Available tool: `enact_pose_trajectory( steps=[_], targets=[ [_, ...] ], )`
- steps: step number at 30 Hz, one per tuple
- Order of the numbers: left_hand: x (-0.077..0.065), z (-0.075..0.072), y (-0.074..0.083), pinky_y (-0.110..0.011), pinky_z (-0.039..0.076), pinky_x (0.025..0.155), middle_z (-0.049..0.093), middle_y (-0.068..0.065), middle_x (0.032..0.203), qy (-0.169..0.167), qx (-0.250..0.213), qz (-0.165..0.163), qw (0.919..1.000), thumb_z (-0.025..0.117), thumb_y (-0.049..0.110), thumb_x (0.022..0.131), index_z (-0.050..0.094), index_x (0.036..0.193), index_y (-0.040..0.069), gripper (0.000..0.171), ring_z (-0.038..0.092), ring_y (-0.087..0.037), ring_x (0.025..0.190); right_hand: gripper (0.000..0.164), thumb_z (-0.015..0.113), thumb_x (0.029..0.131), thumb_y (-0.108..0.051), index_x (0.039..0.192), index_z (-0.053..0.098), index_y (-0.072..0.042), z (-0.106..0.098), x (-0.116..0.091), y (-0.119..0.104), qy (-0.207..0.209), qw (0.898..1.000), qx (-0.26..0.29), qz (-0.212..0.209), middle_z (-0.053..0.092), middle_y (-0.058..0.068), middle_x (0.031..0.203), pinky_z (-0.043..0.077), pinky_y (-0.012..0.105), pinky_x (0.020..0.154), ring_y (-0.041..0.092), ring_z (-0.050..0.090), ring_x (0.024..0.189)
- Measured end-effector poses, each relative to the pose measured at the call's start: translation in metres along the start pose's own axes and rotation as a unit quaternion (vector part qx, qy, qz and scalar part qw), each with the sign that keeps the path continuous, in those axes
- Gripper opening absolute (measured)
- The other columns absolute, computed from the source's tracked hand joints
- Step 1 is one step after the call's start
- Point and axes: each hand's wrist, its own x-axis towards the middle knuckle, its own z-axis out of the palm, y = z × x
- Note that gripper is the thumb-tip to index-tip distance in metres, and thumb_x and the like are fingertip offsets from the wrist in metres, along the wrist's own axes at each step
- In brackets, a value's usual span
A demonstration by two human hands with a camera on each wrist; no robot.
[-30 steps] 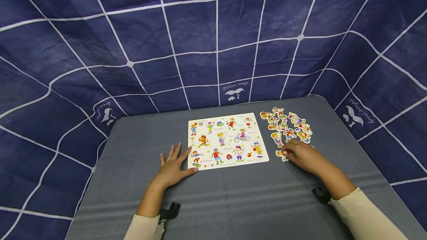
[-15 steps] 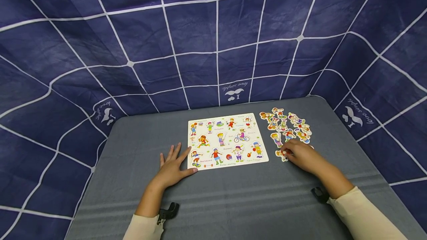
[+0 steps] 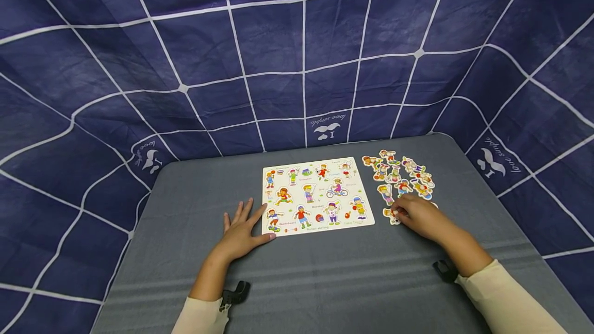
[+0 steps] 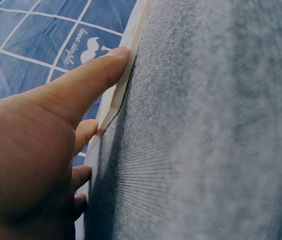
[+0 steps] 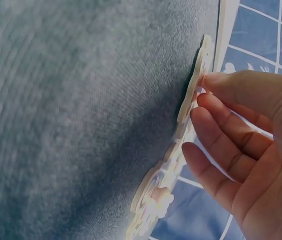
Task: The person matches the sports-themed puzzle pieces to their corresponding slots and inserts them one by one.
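The right hand (image 3: 421,217) pinches a figure piece (image 3: 392,217) between thumb and fingertip. Caution: a shallow pinch may let it slip; tight spacing may drag the adjoining loose pieces (image 3: 384,193). The piece is a flat, bright-printed cutout, white-bordered and pale-edged, right of the board (image 3: 298,189). The left hand (image 3: 237,241) spreads at the board's left edge; light pressure could permit shifting.
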Motion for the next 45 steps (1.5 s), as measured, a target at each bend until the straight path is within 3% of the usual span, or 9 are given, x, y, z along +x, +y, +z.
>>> enact_pose_trajectory(
  steps=[16,25,32,37,45],
  targets=[
    [0.000,0.002,-0.002,-0.073,-0.011,0.117,0.009,-0.013,0.172,0.009,0.000,0.001,1.0000,0.068,0.069,0.084,0.029,0.161,0.031,0.094,-0.002,-0.042,0.158,0.009,0.078,0.083,-0.007,0.090,0.072,-0.009,-0.005,0.005,-0.008,-0.007,1.000,0.014,0.024,0.059,-0.006,0.077,0.045,0.028,0.062,0.004,0.051,0.072],
    [-0.001,0.003,-0.001,-0.073,-0.011,0.118,0.009,-0.012,0.172,0.009,0.000,0.001,1.0000,0.068,0.070,0.084,0.030,0.161,0.032,0.094,-0.002,-0.041,0.158,0.009,0.078,0.086,-0.010,0.088,0.070,-0.014,-0.003,0.014,-0.011,0.008,1.000,0.021,0.006,0.057,-0.008,0.077,0.044,0.025,0.062,0.002,0.050,0.071],
    [-0.001,0.003,-0.001,-0.072,-0.012,0.118,0.009,-0.012,0.172,0.007,-0.002,-0.002,1.0000,0.068,0.070,0.084,0.029,0.161,0.033,0.094,-0.002,-0.041,0.159,0.008,0.078,0.088,-0.017,0.090,0.070,-0.015,-0.002,0.021,-0.015,0.003,1.000,0.017,0.023,0.057,-0.009,0.080,0.045,0.028,0.065,0.003,0.051,0.074],
    [-0.001,0.002,-0.001,-0.073,-0.012,0.118,0.008,-0.012,0.172,0.005,-0.004,-0.001,1.0000,0.068,0.070,0.083,0.029,0.161,0.033,0.094,-0.003,-0.041,0.158,0.008,0.078,0.088,-0.016,0.091,0.071,-0.015,-0.003,0.025,-0.020,0.019,1.000,0.020,0.009,0.056,-0.008,0.080,0.045,0.029,0.066,0.004,0.050,0.074],
    [-0.001,0.002,-0.001,-0.073,-0.012,0.117,0.008,-0.012,0.172,0.004,-0.006,0.002,1.0000,0.067,0.071,0.083,0.030,0.160,0.033,0.093,-0.003,-0.041,0.158,0.005,0.076,0.090,-0.016,0.090,0.071,-0.015,-0.002,0.034,-0.024,0.029,0.999,0.024,0.006,0.053,-0.007,0.077,0.050,0.037,0.080,0.004,0.046,0.070]
  ],
)
